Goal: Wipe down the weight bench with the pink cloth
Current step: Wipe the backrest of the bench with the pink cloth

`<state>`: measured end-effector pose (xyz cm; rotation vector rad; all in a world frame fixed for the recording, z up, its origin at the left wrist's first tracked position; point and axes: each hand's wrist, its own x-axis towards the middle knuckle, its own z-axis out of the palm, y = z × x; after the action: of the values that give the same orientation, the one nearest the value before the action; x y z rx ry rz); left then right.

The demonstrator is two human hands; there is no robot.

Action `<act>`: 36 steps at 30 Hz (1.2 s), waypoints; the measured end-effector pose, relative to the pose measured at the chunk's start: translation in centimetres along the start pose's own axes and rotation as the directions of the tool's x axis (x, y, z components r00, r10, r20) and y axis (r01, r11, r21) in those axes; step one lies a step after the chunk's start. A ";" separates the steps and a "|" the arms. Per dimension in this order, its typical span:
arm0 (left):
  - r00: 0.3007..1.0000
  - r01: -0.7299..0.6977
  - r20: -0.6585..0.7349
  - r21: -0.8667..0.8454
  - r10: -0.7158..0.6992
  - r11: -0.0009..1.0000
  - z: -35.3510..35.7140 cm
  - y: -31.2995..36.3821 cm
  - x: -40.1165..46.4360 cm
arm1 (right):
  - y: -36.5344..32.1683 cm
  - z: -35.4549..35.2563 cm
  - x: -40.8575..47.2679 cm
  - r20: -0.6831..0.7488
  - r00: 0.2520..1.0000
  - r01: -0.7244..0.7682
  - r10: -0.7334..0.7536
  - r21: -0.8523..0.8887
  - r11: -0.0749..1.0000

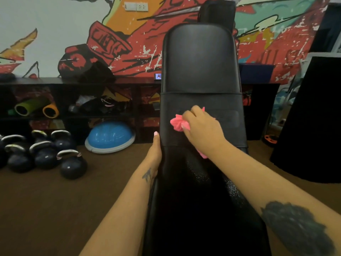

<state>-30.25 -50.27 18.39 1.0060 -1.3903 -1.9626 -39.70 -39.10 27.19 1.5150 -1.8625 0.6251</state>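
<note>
The pink cloth (177, 123) lies bunched on the lower backrest of the black weight bench (201, 71), gripped by the right hand (201, 130), whose fingers curl around it. The left hand (155, 154) rests along the bench's left edge, fingers straight. Kettlebells (44, 154) and a blue balance dome (110, 136) sit on the floor to the left.

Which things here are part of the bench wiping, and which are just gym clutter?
In use: weight bench; pink cloth, gripped by right hand; left hand on the bench's edge.
Lying about: kettlebells; blue balance dome; rolled mats on shelf.
</note>
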 end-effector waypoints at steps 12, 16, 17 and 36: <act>0.988 -0.021 -0.154 0.058 0.030 0.998 -0.3 -2.4 -2.7 | -1.9 1.3 -4.5 0.141 0.990 0.010 -0.016 0.046 0.999; 0.979 -0.077 -0.183 0.081 0.091 0.994 -0.2 -2.5 -3.0 | -3.2 1.8 -4.4 0.142 0.989 0.032 -0.033 0.010 0.999; 0.979 -0.078 -0.180 0.093 0.094 0.993 0.0 -2.3 -3.4 | -3.2 1.7 -4.2 0.152 0.988 0.032 -0.036 0.029 0.999; 0.964 -0.056 -0.244 0.208 0.107 0.976 -0.2 -2.4 -2.7 | 0.6 0.6 -2.1 0.154 0.971 0.192 -0.183 -0.047 0.980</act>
<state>-28.56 -47.52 16.81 1.2224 -1.4766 -1.5929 -40.18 -38.02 25.28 1.7126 -1.8010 0.3728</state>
